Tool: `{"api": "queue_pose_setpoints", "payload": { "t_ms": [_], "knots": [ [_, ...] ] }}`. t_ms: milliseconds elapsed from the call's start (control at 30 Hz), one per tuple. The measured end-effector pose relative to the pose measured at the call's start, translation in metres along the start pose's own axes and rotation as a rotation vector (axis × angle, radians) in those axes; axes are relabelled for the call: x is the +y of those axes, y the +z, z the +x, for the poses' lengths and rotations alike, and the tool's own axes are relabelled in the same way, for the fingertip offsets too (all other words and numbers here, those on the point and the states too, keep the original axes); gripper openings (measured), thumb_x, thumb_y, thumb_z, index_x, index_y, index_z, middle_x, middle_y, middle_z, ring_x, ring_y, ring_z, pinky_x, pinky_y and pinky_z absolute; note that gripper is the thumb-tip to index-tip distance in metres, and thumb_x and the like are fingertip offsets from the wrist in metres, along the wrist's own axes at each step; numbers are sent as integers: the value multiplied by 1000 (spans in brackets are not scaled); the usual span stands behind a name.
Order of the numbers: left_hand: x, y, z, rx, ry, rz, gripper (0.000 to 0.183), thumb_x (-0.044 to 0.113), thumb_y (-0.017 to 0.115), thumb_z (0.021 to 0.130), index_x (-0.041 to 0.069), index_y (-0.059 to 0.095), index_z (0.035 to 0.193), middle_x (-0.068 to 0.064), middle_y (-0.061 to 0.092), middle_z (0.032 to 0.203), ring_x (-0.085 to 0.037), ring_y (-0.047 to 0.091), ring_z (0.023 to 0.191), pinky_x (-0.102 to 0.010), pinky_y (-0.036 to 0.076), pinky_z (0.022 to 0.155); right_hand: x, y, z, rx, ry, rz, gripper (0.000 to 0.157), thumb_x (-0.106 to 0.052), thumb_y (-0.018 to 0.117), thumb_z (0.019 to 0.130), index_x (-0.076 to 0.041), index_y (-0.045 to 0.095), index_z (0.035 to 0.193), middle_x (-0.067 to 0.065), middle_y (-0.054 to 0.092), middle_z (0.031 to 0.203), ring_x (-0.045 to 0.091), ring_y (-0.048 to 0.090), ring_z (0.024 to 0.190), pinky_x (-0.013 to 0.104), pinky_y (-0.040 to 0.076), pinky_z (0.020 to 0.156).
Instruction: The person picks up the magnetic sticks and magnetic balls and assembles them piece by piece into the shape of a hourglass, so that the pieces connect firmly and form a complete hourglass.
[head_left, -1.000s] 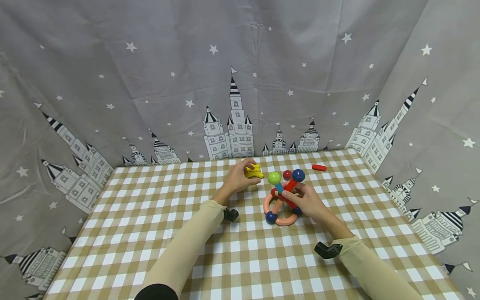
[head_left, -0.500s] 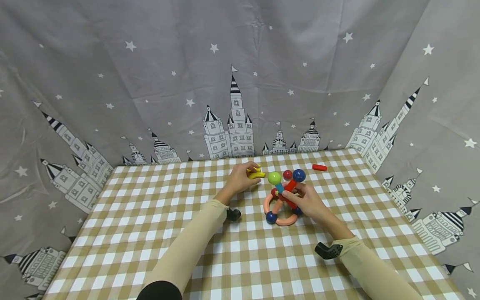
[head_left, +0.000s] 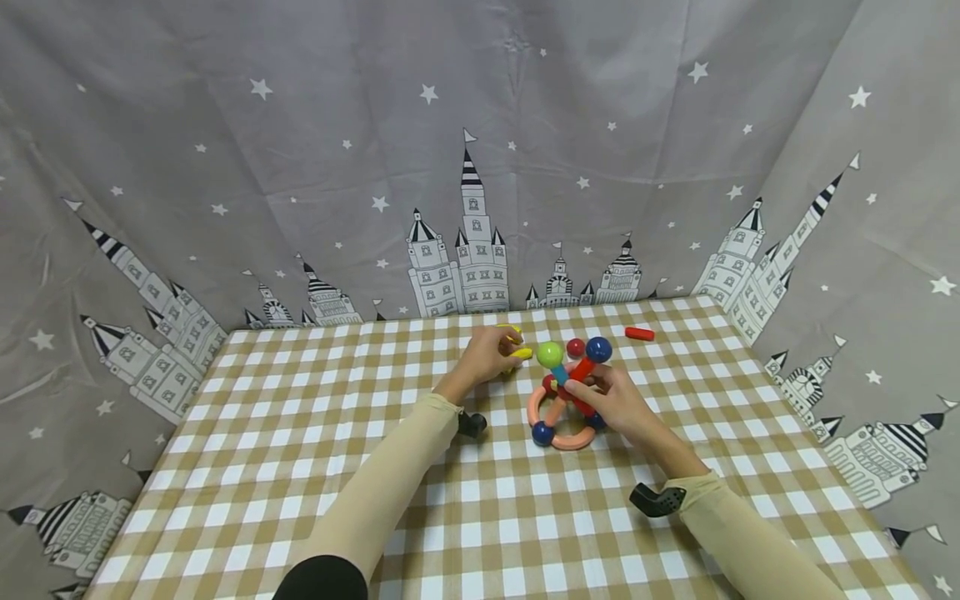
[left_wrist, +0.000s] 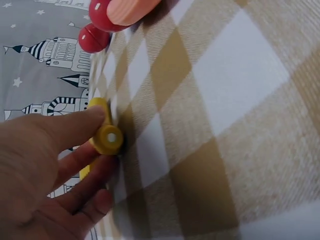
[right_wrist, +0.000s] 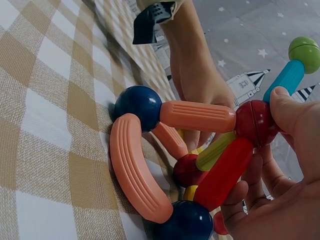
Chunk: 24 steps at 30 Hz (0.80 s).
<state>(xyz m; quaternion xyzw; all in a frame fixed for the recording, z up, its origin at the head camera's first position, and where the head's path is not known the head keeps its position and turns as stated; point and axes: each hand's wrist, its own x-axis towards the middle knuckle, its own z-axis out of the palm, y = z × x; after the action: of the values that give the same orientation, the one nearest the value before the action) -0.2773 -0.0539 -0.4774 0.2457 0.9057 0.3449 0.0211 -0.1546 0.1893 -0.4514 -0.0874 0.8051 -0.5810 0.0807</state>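
Note:
My left hand (head_left: 483, 357) pinches a yellow magnetic rod (left_wrist: 109, 139) between thumb and fingers, close to the cloth at the back of the table. More yellow (head_left: 513, 328) shows behind those fingers, partly hidden by them. My right hand (head_left: 618, 402) holds a construction of magnetic balls and rods, its thumb on the teal rod (right_wrist: 286, 80) beside the central red ball (right_wrist: 254, 122). A green ball (head_left: 550, 354) tops the teal rod, and a dark blue ball (head_left: 598, 349) tops a red rod. Curved salmon rods (right_wrist: 137, 167) and blue balls (right_wrist: 139, 107) form the base on the cloth.
A loose red ball (head_left: 575, 348) lies just behind the construction. Further back to the right is a red rod (head_left: 639, 333). The checked tablecloth (head_left: 300, 433) runs back to a grey castle-print curtain (head_left: 337, 125).
The left hand has shifted slightly right and its fingers have closed in on a yellow rod, with the yellow pieces now spread apart. The right hand and the construction have stayed put.

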Motion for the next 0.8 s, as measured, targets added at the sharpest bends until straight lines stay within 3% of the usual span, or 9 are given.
{"api": "queue_pose_setpoints", "payload": {
  "t_ms": [233, 333, 400, 567, 800],
  "knots": [
    [6, -7, -1, -144, -59, 47, 35, 10, 84, 86, 7, 75, 119, -6, 74, 89, -16, 64, 80, -35, 51, 87, -1, 0, 0, 2, 23, 20, 43, -28, 66, 103, -1, 58, 136, 18, 66, 131, 33, 61, 120, 50, 49, 103],
    [8, -10, -3, -184, -54, 105, 32, 10, 82, 87, 9, 77, 119, -4, 74, 86, -14, 64, 77, -37, 43, 96, 0, 1, 0, -1, 15, 18, 43, -27, 66, 103, -1, 58, 136, 18, 66, 131, 32, 61, 118, 47, 50, 100],
    [10, -11, -4, -196, -51, 124, 30, 10, 81, 88, 10, 78, 117, -3, 74, 85, -12, 62, 75, -35, 43, 92, 1, 1, 1, -1, 9, 17, 42, -27, 66, 103, -1, 60, 135, 17, 67, 130, 32, 61, 115, 43, 51, 97],
    [12, -13, -7, -183, -51, 87, 28, 7, 78, 89, 10, 77, 117, -8, 69, 80, -13, 53, 67, -27, 42, 64, 2, 1, 1, 0, 6, 7, 41, -28, 66, 103, -2, 61, 134, 16, 67, 129, 31, 60, 112, 38, 51, 93],
    [24, -25, -9, -68, -20, -97, 28, 7, 79, 87, 10, 77, 115, -10, 75, 98, -20, 67, 87, -28, 51, 69, 1, 0, 1, 2, -5, 10, 42, -27, 67, 102, 0, 61, 134, 17, 66, 131, 32, 60, 117, 46, 50, 100]
  ]
}}
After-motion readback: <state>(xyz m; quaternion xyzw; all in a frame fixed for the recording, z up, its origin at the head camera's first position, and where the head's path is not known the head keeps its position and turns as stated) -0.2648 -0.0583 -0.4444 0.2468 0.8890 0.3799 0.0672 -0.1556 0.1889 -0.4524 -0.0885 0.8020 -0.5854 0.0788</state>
